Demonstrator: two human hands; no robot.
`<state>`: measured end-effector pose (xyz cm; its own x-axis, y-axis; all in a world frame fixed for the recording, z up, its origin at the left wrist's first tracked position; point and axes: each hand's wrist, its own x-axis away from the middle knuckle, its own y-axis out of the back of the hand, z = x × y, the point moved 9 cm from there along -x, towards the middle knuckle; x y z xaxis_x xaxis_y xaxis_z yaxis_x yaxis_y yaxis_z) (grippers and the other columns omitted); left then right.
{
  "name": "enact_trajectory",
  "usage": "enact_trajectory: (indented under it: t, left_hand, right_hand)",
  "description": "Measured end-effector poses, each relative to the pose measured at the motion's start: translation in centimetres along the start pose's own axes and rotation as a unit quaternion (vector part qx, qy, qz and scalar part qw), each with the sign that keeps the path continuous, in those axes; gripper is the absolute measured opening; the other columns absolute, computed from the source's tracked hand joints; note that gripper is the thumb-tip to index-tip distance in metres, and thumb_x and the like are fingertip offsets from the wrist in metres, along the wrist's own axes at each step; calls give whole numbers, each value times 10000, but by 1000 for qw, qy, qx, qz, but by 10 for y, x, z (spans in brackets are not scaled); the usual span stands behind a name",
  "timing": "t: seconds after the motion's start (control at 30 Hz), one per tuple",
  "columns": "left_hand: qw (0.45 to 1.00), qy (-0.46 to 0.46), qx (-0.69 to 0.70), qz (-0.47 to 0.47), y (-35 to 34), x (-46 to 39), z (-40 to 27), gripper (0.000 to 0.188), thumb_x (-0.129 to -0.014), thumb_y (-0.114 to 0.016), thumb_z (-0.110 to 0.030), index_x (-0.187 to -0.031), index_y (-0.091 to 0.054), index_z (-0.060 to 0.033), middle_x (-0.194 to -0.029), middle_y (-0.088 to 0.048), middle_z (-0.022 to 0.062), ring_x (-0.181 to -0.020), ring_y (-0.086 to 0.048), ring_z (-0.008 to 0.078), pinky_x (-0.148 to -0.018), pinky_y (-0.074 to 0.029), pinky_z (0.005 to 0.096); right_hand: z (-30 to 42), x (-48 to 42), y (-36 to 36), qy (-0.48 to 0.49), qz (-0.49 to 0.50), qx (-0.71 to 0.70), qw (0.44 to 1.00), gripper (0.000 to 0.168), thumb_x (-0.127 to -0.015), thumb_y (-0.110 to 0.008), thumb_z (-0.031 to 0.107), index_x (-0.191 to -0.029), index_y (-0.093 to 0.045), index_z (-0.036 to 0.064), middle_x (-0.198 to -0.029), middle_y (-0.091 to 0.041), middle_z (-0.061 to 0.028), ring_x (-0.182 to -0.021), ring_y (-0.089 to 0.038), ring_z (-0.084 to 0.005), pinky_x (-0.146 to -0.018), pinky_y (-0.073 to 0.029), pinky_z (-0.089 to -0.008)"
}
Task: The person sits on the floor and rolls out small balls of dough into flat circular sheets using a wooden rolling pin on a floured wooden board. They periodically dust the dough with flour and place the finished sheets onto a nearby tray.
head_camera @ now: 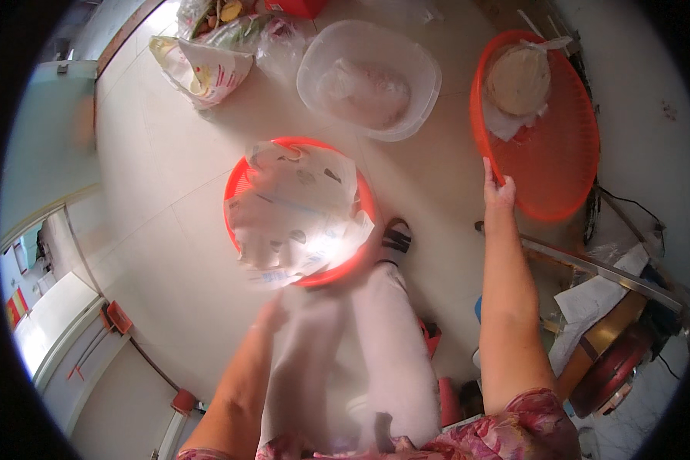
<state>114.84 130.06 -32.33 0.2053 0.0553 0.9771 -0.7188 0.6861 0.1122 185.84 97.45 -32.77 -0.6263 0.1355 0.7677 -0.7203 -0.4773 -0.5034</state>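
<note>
My right hand (499, 191) grips the near rim of a large orange plastic basket (563, 155) at the right. In its far part a round pale item (518, 80) rests in clear plastic wrap. My left hand (273, 313) is blurred, low and just below a round orange basket (370, 198); whether it touches the rim or holds anything cannot be made out. Printed paper sheets (299, 207) line and partly overhang this basket, with a bright patch of light on them. Beyond it a translucent plastic tub (422, 109) stands on the floor with a plastic bag (368, 89) inside.
A printed bag (221, 75), clear bags of produce (236, 31) and a red box (299, 6) are at the far side. At the right are a metal-edged shelf (604, 273), papers and a dark red round object (609, 371). A white cabinet (63, 339) stands at the left.
</note>
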Motion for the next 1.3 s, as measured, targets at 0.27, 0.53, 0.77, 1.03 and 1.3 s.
enact_trajectory:
  t: [0.27,0.53,0.77,1.03,1.3]
  left_hand:
    - [949,-47,308,48,-30,-80,-27,674,-974,-677,-394,-1451,-332,-66,-1429,-487,253,-1275,-559,414,-1085,-464,542]
    - [967,22,247,-49,-5,-130,-7,310,-1000,-618,-355,-1216,-571,-138,-1187,-643,147,-1107,-621,330,-978,-505,486]
    - [957,-27,283,57,-17,-133,-13,441,-991,-620,-437,-1327,-552,-159,-1355,-564,114,-1256,-525,307,-1119,-366,541]
    - [953,-130,268,60,-49,-115,-52,205,-1028,-562,-221,-1147,-608,-60,-1044,-739,121,-893,-740,265,-726,-643,410]
    - [953,-156,260,14,1,-58,-28,157,-972,-636,-170,-1083,-642,-59,-1002,-728,75,-832,-701,220,-778,-601,369]
  right_hand:
    - [-36,-72,44,24,-50,45,997,415,-940,-465,25,-1342,-503,-71,-1316,-573,-234,-1202,-586,-416,-1005,-576,-591]
    - [-139,6,-17,-102,61,363,924,895,-873,-720,613,-1486,-383,54,-1446,-497,-195,-1219,-565,-342,-987,-520,-494]
    - [-208,27,-83,125,128,648,740,642,-815,-704,139,-1390,-456,-4,-1286,-615,-224,-1166,-618,-378,-1021,-482,-456]
    - [-174,90,-7,84,58,560,822,464,-811,-597,18,-1264,-498,-3,-1139,-603,-144,-1016,-637,-249,-777,-569,-411]
    - [-119,115,104,2,4,475,880,568,-922,-559,-22,-1414,-322,136,-1378,-455,-161,-1132,-579,-362,-889,-564,-577]
